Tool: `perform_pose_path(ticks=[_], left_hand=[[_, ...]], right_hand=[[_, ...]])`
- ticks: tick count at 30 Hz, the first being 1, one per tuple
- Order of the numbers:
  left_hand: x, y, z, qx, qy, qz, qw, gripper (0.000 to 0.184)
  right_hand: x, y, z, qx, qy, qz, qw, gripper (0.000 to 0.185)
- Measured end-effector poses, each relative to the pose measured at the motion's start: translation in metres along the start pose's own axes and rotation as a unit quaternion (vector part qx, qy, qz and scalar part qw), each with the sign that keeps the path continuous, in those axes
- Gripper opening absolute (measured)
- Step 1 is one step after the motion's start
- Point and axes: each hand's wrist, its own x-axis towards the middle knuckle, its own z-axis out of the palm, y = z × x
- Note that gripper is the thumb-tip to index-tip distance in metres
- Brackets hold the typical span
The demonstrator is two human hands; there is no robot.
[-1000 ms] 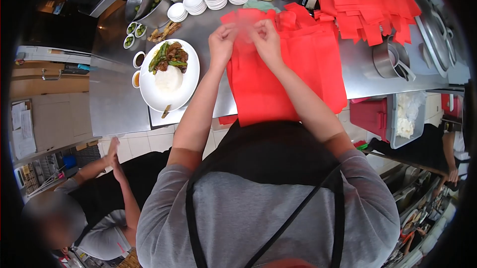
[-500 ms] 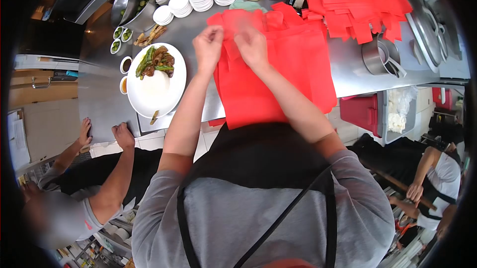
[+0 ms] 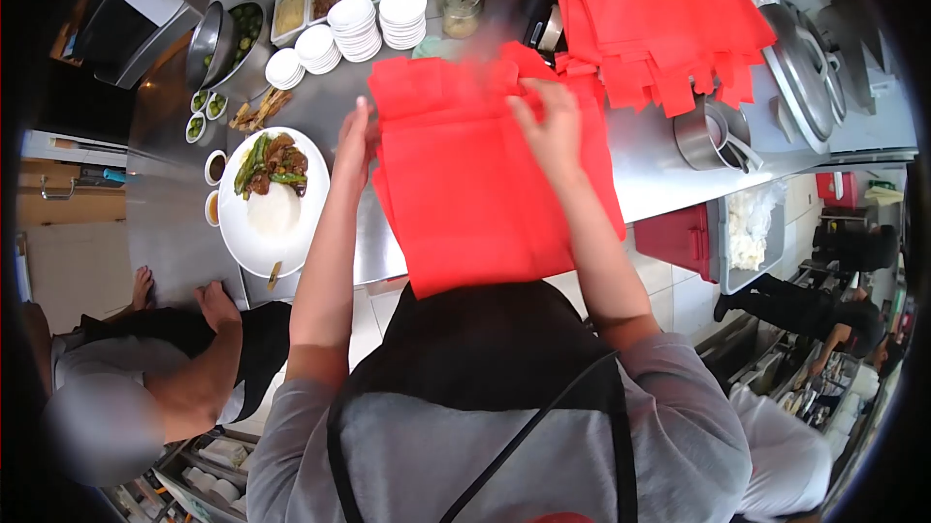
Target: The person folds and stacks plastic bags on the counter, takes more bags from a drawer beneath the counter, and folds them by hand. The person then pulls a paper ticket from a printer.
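Note:
A stack of red fabric bags (image 3: pixel 475 203) lies flat in front of me, its near edge against my black apron. My left hand (image 3: pixel 356 140) is beside the stack's upper left edge, fingers pointing away from me; whether it touches the fabric I cannot tell. Over the upper right part of the top bag is my right hand (image 3: pixel 551 130), thumb and forefinger apart, with nothing visible between them. The far edge of the bags is blurred near the handles.
Left of the bags is an oval plate (image 3: pixel 312 159) of rice, meat and greens. White dishes (image 3: pixel 354 24) stand stacked behind. More red bags (image 3: pixel 659 19) are piled at the back right, near a metal pot (image 3: pixel 700 130). A co-worker's hand (image 3: pixel 218 305) rests at the counter's left edge.
My hands have moved apart, the left toward the stack's left edge and the right to its right side. The pinched fingers have opened. The view has shifted, and people in the background have moved.

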Motion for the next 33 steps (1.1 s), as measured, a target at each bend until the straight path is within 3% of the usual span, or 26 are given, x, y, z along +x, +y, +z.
perform_pose_path(ticks=[1, 4, 5, 7, 11, 14, 16, 17, 19, 20, 22, 26, 28, 33], left_hand=[[-0.001, -0.004, -0.004, -0.060, -0.051, -0.082, 0.994, 0.054], [-0.029, -0.009, -0.001, -0.127, -0.113, -0.123, 0.978, 0.067], [-0.034, -0.013, 0.000, -0.126, -0.114, -0.124, 0.978, 0.067], [-0.040, -0.026, 0.001, -0.155, -0.145, -0.079, 0.974, 0.072], [-0.052, -0.052, -0.013, -0.218, -0.171, -0.119, 0.953, 0.072], [-0.069, -0.060, -0.019, -0.234, -0.233, -0.126, 0.936, 0.083], [-0.081, -0.056, -0.011, -0.130, -0.273, -0.077, 0.950, 0.100], [-0.085, -0.052, -0.006, -0.132, -0.273, -0.077, 0.950, 0.100], [-0.094, -0.041, 0.005, -0.039, -0.302, -0.014, 0.952, 0.113], [-0.099, -0.034, 0.010, -0.040, -0.302, -0.015, 0.952, 0.113], [-0.107, -0.026, 0.019, 0.051, -0.254, 0.021, 0.966, 0.104], [-0.103, -0.041, 0.022, 0.001, -0.180, -0.012, 0.984, 0.094], [-0.101, -0.049, 0.022, -0.028, -0.129, -0.034, 0.991, 0.083], [-0.103, -0.052, 0.021, -0.040, -0.138, -0.028, 0.989, 0.075]], right_hand=[[-0.001, 0.020, -0.012, -0.081, 0.018, 0.018, 0.996, 0.030], [-0.014, 0.059, -0.038, -0.143, -0.053, 0.107, 0.982, 0.053], [-0.021, 0.070, -0.039, -0.145, -0.053, 0.108, 0.982, 0.053], [-0.029, 0.080, -0.040, -0.041, -0.148, 0.220, 0.963, 0.071], [-0.032, 0.086, -0.042, -0.033, -0.165, 0.220, 0.961, 0.080], [-0.031, 0.081, -0.045, -0.023, -0.154, 0.231, 0.960, 0.082], [-0.027, 0.076, -0.052, 0.177, -0.176, 0.360, 0.899, 0.081], [-0.026, 0.075, -0.058, 0.175, -0.176, 0.359, 0.900, 0.081], [-0.026, 0.070, -0.075, 0.370, -0.227, 0.438, 0.787, 0.079], [-0.027, 0.062, -0.082, 0.369, -0.227, 0.439, 0.788, 0.079], [-0.029, 0.044, -0.098, 0.386, -0.223, 0.421, 0.790, 0.073], [-0.041, 0.012, -0.111, 0.272, -0.296, 0.338, 0.851, 0.065], [-0.049, -0.022, -0.106, 0.144, -0.327, 0.161, 0.920, 0.058], [-0.072, -0.070, -0.082, -0.048, -0.367, -0.027, 0.928, 0.062]])
